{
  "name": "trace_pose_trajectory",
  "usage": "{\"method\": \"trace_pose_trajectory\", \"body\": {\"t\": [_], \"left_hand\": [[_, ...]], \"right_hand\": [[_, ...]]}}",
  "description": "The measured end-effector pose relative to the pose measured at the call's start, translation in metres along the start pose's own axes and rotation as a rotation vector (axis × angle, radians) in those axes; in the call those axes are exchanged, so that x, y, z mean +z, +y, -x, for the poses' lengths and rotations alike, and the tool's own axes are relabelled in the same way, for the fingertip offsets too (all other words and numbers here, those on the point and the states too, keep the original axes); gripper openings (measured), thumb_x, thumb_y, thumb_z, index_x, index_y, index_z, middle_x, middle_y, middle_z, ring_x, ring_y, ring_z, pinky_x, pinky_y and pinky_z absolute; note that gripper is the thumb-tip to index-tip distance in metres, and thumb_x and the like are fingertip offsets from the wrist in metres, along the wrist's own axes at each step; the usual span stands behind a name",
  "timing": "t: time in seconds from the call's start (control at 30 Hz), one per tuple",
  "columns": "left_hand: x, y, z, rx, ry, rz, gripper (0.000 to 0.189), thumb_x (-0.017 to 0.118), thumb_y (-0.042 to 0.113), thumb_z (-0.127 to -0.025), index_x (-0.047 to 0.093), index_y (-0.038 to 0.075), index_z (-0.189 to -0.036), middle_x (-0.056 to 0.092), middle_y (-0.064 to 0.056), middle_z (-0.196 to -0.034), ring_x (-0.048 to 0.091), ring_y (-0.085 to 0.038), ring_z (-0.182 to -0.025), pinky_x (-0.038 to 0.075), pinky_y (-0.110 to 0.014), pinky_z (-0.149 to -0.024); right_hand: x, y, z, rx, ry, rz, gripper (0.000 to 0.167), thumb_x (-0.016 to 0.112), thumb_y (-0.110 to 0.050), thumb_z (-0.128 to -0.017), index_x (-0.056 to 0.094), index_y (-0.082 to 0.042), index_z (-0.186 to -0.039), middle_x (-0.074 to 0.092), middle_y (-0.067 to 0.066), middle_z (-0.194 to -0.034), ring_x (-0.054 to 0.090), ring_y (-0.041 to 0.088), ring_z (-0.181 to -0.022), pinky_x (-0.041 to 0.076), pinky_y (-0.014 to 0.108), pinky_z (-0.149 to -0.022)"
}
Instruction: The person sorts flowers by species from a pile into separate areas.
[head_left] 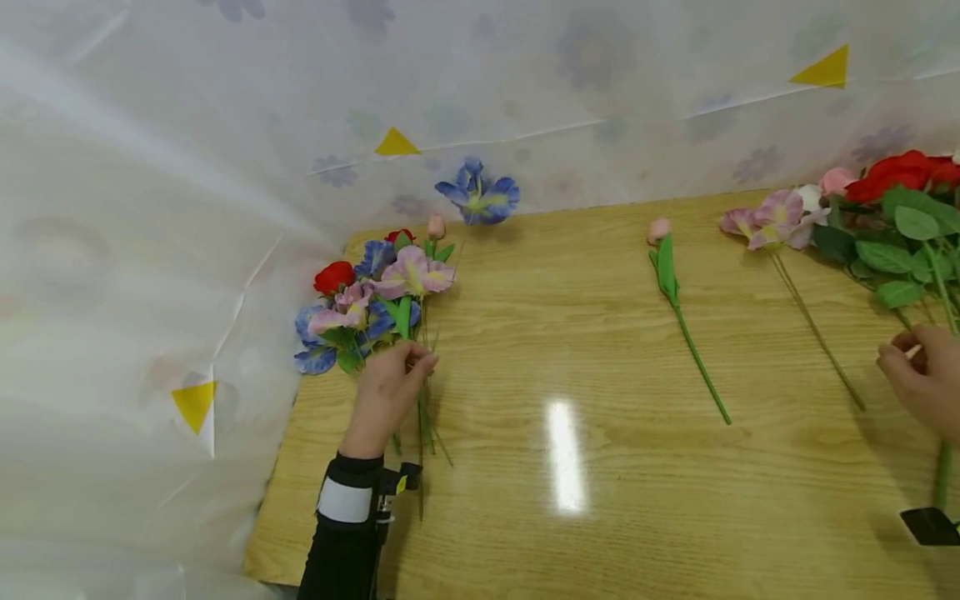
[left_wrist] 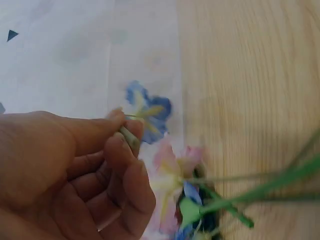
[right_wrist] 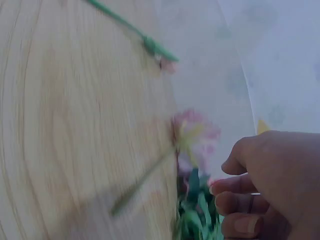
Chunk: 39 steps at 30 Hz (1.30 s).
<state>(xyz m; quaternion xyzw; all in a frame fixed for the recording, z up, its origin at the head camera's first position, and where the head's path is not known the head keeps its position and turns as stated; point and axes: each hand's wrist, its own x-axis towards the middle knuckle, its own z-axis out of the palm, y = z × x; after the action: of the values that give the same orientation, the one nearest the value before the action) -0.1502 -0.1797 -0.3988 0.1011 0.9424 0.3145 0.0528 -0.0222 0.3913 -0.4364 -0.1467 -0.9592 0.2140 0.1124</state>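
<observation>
My left hand [head_left: 392, 379] pinches the stem of a blue artificial iris [head_left: 480, 200] between thumb and fingers. In the left wrist view the stem's cut end sticks out of the pinch, and the blue iris bloom [left_wrist: 150, 111] shows just beyond the fingertips. Below that hand lies a bunch of red, blue and pink flowers [head_left: 412, 273], its stems toward me. At the right edge, my right hand [head_left: 926, 375] is beside a leafy bunch with red roses [head_left: 900, 175]. Its fingers are loosely bent with nothing between them in the right wrist view.
A pink tulip [head_left: 667, 275] lies alone on the wooden table [head_left: 525, 350], right of centre. Nearer the right bunch lies a pink-lilac iris [head_left: 783, 221] with a long stem. White patterned sheeting [head_left: 600, 108] with yellow triangles borders the table's back and left.
</observation>
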Motion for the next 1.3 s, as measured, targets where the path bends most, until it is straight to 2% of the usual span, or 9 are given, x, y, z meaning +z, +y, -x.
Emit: {"method": "trace_pose_trajectory", "body": {"t": [0.03, 0.23, 0.4, 0.53, 0.63, 0.73, 0.97, 1.13, 1.3], "left_hand": [[0.001, 0.004, -0.001, 0.002, -0.017, 0.054, 0.019, 0.061, 0.027, -0.1, 0.068, 0.009, -0.102, 0.072, -0.008, -0.089, 0.058, -0.014, -0.065, 0.042, -0.028, -0.055], [0.022, 0.036, -0.007, 0.108, -0.174, 0.322, 0.014, 0.064, 0.021, -0.098, 0.066, 0.01, -0.107, 0.069, -0.014, -0.091, 0.065, -0.026, -0.069, 0.052, -0.032, -0.059], [0.05, 0.074, -0.012, 0.208, -0.337, 0.533, 0.017, 0.066, 0.019, -0.097, 0.064, 0.007, -0.109, 0.069, -0.013, -0.096, 0.07, -0.029, -0.077, 0.058, -0.046, -0.071], [0.071, 0.106, -0.012, 0.267, -0.439, 0.642, 0.015, 0.066, 0.016, -0.096, 0.063, 0.006, -0.106, 0.069, -0.013, -0.096, 0.072, -0.03, -0.077, 0.06, -0.038, -0.071], [0.083, 0.125, -0.01, 0.329, -0.483, 0.64, 0.009, 0.067, 0.014, -0.095, 0.062, 0.008, -0.101, 0.069, -0.009, -0.093, 0.073, -0.023, -0.072, 0.061, -0.034, -0.067], [0.091, 0.136, -0.008, 0.401, -0.479, 0.58, 0.005, 0.067, 0.015, -0.094, 0.063, 0.011, -0.096, 0.068, -0.001, -0.091, 0.07, -0.01, -0.068, 0.06, -0.033, -0.065], [0.101, 0.144, -0.007, 0.479, -0.457, 0.49, 0.008, 0.067, 0.022, -0.094, 0.063, 0.016, -0.091, 0.065, 0.006, -0.087, 0.067, -0.002, -0.065, 0.059, -0.028, -0.061], [0.103, 0.138, -0.008, 0.479, -0.444, 0.417, 0.014, 0.066, 0.027, -0.095, 0.065, 0.016, -0.103, 0.065, 0.008, -0.092, 0.069, -0.009, -0.07, 0.055, -0.02, -0.06], [0.093, 0.11, -0.01, 0.386, -0.408, 0.368, 0.02, 0.065, 0.03, -0.096, 0.067, 0.015, -0.11, 0.065, 0.009, -0.097, 0.064, -0.004, -0.078, 0.053, -0.019, -0.067]], "right_hand": [[-0.004, -0.02, 0.002, -0.02, -0.042, 0.01, 0.032, 0.04, -0.017, -0.105, 0.048, 0.014, -0.101, 0.044, 0.006, -0.054, 0.032, 0.011, -0.041, 0.027, 0.028, -0.04], [0.013, -0.075, 0.006, -0.265, -0.184, 0.021, 0.019, 0.052, -0.014, -0.103, 0.059, 0.003, -0.105, 0.052, 0.001, -0.065, 0.033, 0.007, -0.049, 0.025, 0.026, -0.047], [0.037, -0.128, 0.016, -0.444, -0.303, -0.251, 0.009, 0.056, -0.011, -0.102, 0.064, -0.008, -0.101, 0.053, -0.003, -0.068, 0.037, 0.001, -0.052, 0.031, 0.023, -0.049], [0.048, -0.166, 0.025, -0.481, -0.501, -0.509, 0.013, 0.052, -0.013, -0.104, 0.065, -0.012, -0.106, 0.055, -0.002, -0.071, 0.041, 0.006, -0.052, 0.036, 0.025, -0.049], [0.051, -0.181, 0.031, -0.486, -0.585, -0.632, 0.015, 0.05, -0.012, -0.104, 0.064, -0.015, -0.107, 0.054, -0.003, -0.072, 0.04, 0.009, -0.052, 0.036, 0.027, -0.048], [0.053, -0.187, 0.035, -0.489, -0.598, -0.699, 0.015, 0.05, -0.009, -0.104, 0.064, -0.015, -0.102, 0.053, -0.005, -0.073, 0.041, 0.01, -0.053, 0.037, 0.028, -0.05], [0.054, -0.183, 0.041, -0.494, -0.621, -0.776, 0.014, 0.051, -0.004, -0.102, 0.061, -0.014, -0.1, 0.061, 0.002, -0.077, 0.051, 0.015, -0.059, 0.043, 0.029, -0.054], [0.05, -0.174, 0.044, -0.456, -0.54, -0.711, 0.014, 0.053, -0.005, -0.102, 0.061, -0.015, -0.1, 0.06, 0.001, -0.075, 0.049, 0.012, -0.056, 0.042, 0.028, -0.052], [0.042, -0.148, 0.042, -0.393, -0.387, -0.564, 0.011, 0.056, -0.003, -0.1, 0.063, -0.012, -0.1, 0.059, -0.005, -0.075, 0.049, 0.008, -0.056, 0.037, 0.025, -0.05]]}}
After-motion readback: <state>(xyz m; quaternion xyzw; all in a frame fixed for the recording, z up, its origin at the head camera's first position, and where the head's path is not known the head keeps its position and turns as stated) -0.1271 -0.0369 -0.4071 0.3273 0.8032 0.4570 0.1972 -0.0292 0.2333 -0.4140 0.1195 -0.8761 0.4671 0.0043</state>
